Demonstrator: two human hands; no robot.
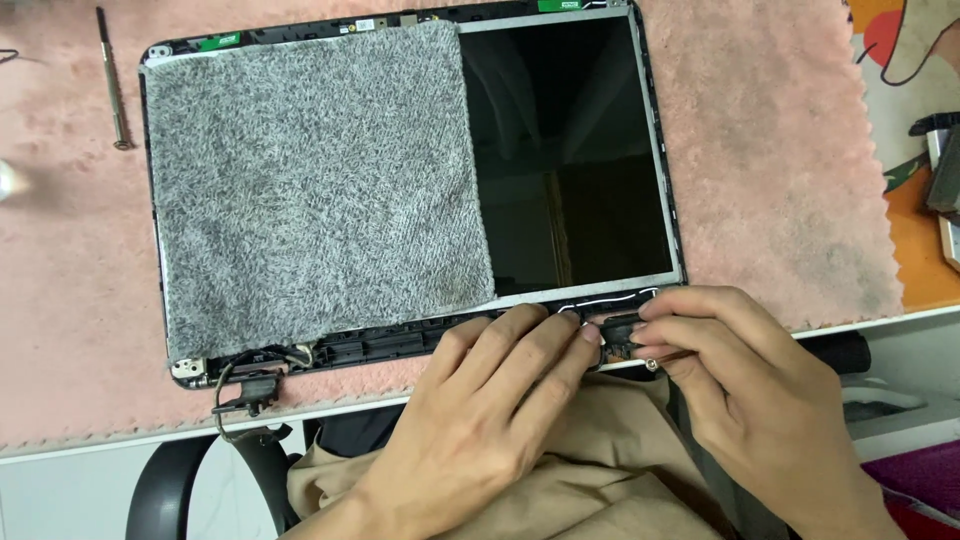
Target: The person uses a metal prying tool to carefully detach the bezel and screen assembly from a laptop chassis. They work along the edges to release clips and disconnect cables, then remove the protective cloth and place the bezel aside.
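Both hands at laptop screen assembly's (560,150) near-right hinge (620,338): left hand (480,410) fingertips pressing beside it, right hand (730,360) grip pinched closed on it. Grey cloth (310,190) covers panel's left half, pink mat (770,150) underneath.

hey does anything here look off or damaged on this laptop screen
Yes. The screen panel sits without its front frame, edges bare. At the lower left corner, a hinge piece with cables hangs loose over the table edge. A grey cloth covers the panel's left half.
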